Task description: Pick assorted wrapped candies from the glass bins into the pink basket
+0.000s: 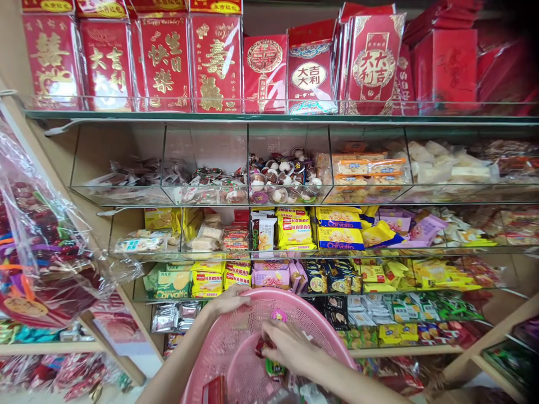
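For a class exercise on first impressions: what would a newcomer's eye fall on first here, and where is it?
Probably the pink basket at the bottom centre, held by the left hand, with the right hand inside it. The red envelopes lined up across the top would likely compete for attention. Between them, rows of colourful snacks fill the middle.

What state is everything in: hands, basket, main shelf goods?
Pink basket: open-topped, holding some packets
Left hand: closed on basket rim
Right hand: inside basket, fingers curled; grip unclear
Red envelopes: mostly upright, in a row
Yellow KAMAN packs: stacked
Orange-wrapped snacks: stacked
Clear plastic wrap: wrinkled
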The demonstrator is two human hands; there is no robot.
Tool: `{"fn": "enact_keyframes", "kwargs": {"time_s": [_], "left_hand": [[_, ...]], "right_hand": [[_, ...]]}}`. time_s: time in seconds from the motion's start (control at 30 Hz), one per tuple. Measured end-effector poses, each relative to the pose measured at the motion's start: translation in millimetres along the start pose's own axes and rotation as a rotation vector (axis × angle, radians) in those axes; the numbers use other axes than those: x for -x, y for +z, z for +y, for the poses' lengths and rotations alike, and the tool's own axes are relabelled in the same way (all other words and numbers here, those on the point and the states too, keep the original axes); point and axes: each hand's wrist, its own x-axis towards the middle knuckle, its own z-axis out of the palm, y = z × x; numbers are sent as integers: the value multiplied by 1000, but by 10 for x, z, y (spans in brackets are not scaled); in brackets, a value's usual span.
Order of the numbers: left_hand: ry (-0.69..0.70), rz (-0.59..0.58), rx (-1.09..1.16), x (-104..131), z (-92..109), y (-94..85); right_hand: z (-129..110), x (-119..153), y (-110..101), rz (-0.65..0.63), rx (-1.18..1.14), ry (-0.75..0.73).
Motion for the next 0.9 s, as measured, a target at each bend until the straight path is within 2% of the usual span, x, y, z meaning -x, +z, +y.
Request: {"fn": "enact_keyframes", "kwargs": {"time_s": [0.07,0.13,0.3,0.5,0.9], "left_hand": [[14,-10,-1,-24,2,7],[31,-24,13,-46,14,19],[28,-24,39,-77,39,47],[24,-26,62,-46,21,27],[1,-4,79,57,23,-25]], "right_hand": [[-17,89,71,-120,82,37],[-8,130,186,-175,156,58],[41,107,396,-83,256,29],[9,101,383,-98,248,57],[-24,63,310,-2,252,-2]]}}
